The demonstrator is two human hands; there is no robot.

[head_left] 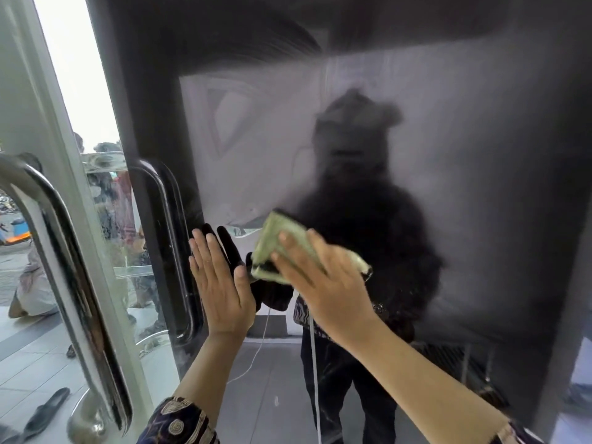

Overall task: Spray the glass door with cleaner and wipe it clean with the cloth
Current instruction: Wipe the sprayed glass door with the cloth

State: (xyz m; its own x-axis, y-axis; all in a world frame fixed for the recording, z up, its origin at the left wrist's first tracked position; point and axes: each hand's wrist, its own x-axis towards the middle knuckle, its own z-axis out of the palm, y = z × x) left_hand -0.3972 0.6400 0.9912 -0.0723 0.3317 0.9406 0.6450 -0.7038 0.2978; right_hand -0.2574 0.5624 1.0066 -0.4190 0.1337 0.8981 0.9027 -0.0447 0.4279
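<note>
While the glass door (448,155) fills most of the view, both hands are seen pressed against it at about mid-height. A folded cloth (288,241), pale green with a darker edge, is held flat to the glass under the right hand (323,283); its fingers are spread and nearly straight over the cloth, so it is pushed rather than gripped. The cloth's upper left corner is left uncovered, and its image is blurred. Just beside it, the left hand (221,283) is laid palm-forward on the glass with fingers straight and together, and nothing is held in it. A dark reflection of that hand is seen right behind it in the pane.

A hazy grey film is spread across the glass above and to the right of the hands, and a dim, dark reflection of the person is shown in the middle of it. Patterned sleeves (179,421) are worn on both forearms. Left of the hands, a dark curved pull handle (169,238) is fixed near the door's edge. Further left, a polished steel handle (64,267) is mounted on a pale door frame (35,91). Through the clear glass between them, tiled pavement and figures outside are visible, though blurred. A dark shoe (48,411) is lying on the floor at lower left.
</note>
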